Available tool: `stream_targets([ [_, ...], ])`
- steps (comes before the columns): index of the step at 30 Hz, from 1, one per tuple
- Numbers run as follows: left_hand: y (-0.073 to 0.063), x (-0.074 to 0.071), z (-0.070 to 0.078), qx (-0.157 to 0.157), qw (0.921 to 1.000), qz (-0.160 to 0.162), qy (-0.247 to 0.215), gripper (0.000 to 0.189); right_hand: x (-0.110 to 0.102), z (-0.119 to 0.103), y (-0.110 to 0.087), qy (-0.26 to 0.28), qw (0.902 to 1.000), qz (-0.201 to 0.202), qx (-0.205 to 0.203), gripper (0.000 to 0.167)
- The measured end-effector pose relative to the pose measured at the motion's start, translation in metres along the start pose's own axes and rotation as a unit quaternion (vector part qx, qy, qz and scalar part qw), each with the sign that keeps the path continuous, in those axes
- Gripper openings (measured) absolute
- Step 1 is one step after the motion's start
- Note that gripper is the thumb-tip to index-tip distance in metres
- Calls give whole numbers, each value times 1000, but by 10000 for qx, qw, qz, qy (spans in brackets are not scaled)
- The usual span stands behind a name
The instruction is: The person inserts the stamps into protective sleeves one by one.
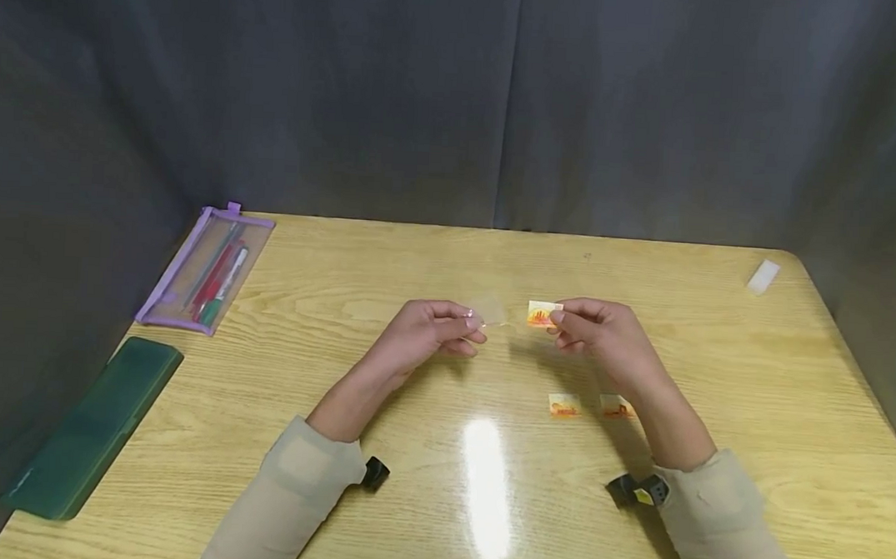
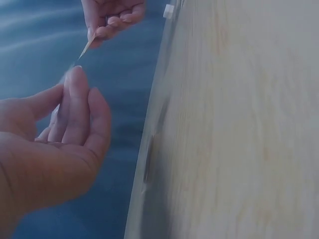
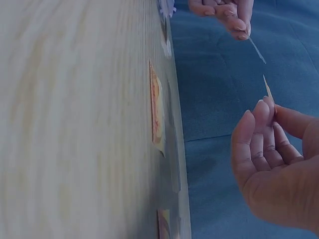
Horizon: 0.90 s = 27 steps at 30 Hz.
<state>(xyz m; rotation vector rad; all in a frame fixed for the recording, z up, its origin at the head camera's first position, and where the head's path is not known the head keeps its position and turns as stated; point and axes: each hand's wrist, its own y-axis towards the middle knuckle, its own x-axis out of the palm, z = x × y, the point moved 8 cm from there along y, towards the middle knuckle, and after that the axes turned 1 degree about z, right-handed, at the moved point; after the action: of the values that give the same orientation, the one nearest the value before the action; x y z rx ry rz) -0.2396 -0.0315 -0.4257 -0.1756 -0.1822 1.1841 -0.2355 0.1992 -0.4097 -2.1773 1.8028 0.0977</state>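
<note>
Your right hand (image 1: 603, 330) pinches a small yellow-and-orange printed rectangular card (image 1: 541, 314) at its right end; the card juts left from your fingertips, above the surface (image 1: 359, 263). Expect it to be light, thin and easily creased, so a gentle edge hold should suit. Your left hand (image 1: 434, 329) pinches a thin, clear, plastic-looking piece (image 1: 491, 315) that projects right, near the card but apart from it. It is probably limp and slippery, best taken by an edge. Nearer you lie a second printed card (image 1: 565, 405) and, to its right, a third printed card (image 1: 617, 406).
</note>
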Motion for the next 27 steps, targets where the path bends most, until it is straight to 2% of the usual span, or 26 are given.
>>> stream_targets([
  [6,-2,1,5,28,10000,58,-45,29,-1,-2,-1,31,10000,21,22,40],
  [13,-7,8,5,67,9999,-93,47,29,3,0,-5,-70,10000,0,21,39],
  [16,-7,11,4,74,9999,-84,-27,28,3,0,-7,-7,10000,20,2,39],
  [27,-5,10,3,50,9997,54,236,24,12,-6,-8,417,9990,-33,-177,40],
])
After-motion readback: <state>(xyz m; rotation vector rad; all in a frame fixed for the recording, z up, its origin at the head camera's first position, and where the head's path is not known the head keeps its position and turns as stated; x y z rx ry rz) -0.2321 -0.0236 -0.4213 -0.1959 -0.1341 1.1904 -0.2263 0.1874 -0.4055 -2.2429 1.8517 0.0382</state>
